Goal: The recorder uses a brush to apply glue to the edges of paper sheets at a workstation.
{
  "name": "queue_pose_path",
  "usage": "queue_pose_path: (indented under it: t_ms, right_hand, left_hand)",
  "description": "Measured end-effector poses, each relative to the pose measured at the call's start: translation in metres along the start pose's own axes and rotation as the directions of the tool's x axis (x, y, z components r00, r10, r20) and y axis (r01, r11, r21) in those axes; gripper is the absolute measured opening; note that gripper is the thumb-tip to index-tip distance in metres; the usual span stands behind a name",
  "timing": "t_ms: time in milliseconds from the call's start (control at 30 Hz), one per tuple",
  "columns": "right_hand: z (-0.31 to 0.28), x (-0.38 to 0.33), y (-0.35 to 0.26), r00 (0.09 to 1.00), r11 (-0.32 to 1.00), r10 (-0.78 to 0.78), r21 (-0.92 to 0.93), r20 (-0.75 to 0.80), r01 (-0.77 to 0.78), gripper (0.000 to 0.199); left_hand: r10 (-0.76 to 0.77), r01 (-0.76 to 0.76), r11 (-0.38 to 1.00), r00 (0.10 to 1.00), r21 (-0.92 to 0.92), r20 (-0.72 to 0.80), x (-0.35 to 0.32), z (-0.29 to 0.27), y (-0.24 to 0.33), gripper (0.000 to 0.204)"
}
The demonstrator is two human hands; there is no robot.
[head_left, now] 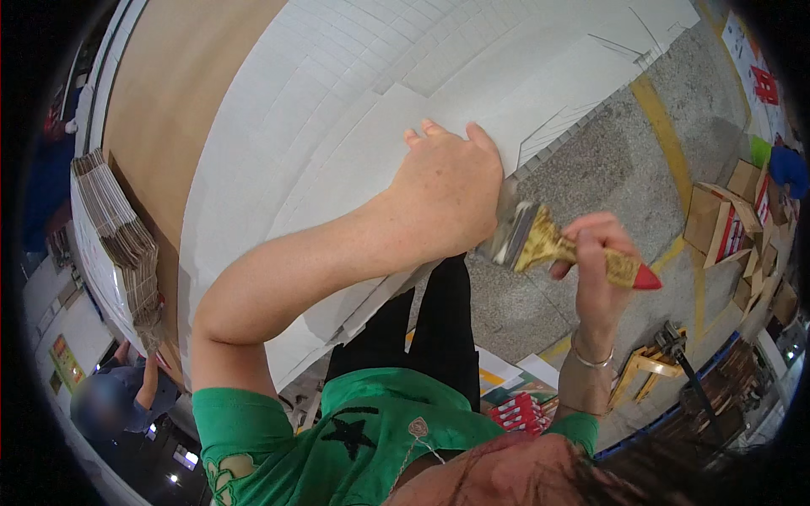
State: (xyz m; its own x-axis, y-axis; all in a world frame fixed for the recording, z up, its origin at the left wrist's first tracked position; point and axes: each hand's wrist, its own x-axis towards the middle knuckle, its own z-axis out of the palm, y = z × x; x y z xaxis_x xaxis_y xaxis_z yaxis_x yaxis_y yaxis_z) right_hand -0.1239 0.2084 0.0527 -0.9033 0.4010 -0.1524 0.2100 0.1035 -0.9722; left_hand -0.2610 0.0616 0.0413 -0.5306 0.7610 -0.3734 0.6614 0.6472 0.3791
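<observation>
Paintbrush (544, 244): located right of the frame centre, bristle end to the left, red-tipped handle end to the right. I read the right hand (599, 244) as grasping it, fingers closed about the yellow, dark-mottled handle and covering part of it. The bristles are blurred; I cannot tell whether their ends touch the pale sheets (295, 169) or the left hand (447, 181) just beside them.

Left hand: at the frame centre, back upward, laid over the sheets with fingers extended, grasping nothing that I can see. Three fingertips show at its upper edge; the palm and thumb are hidden from me, so I cannot confirm contact beneath the palm. The sheets overlap in steps. The upper frame edge cuts them off, and the left forearm (337, 240) covers part of them.

Surroundings: I see a tan surface (160, 101) at upper left, a bundle of folded cardboard (126, 244) at left and open cartons (717, 223) at far right. At lower left, a co-worker (126, 401) shows only in part. Red-and-white packages (519, 413) at lower centre are partly hidden behind the person's body in a green shirt (380, 430).
</observation>
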Motion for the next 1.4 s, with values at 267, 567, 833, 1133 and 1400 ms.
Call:
queue_pose_path:
  t_ms: [267, 567, 833, 1133, 1400]
  right_hand:
    - [0.0, -0.007, -0.004, 0.989, 0.997, 0.074, 0.044, -0.131, -0.069, 0.007]
    - [-0.006, -0.003, -0.007, 0.951, 0.999, 0.028, 0.033, -0.307, -0.019, 0.02]
    - [0.005, -0.022, -0.016, 0.976, 0.997, -0.01, 0.074, -0.217, 0.027, 0.02]
    - [0.013, -0.044, -0.002, 0.999, 0.998, -0.005, -0.066, 0.036, 0.008, 0.016]
    - [0.01, -0.062, 0.01, 1.0, 1.0, 0.028, 0.012, -0.014, -0.028, 0.015]
  left_hand:
    - [0.025, -0.025, 1.0, 0.999, 0.013, -0.02, 0.001, 0.002, 0.001, 0.021]
    - [0.028, -0.028, 1.0, 0.998, 0.014, -0.051, 0.003, 0.006, 0.001, 0.016]
    - [0.051, -0.051, 0.997, 0.999, -0.053, 0.009, -0.011, -0.01, 0.006, 0.015]
    - [0.021, -0.02, 1.0, 0.998, -0.012, 0.059, 0.001, -0.007, 0.005, 0.016]
    - [-0.003, 0.002, 1.0, 1.0, 0.011, 0.02, 0.008, 0.006, 0.008, 0.023]
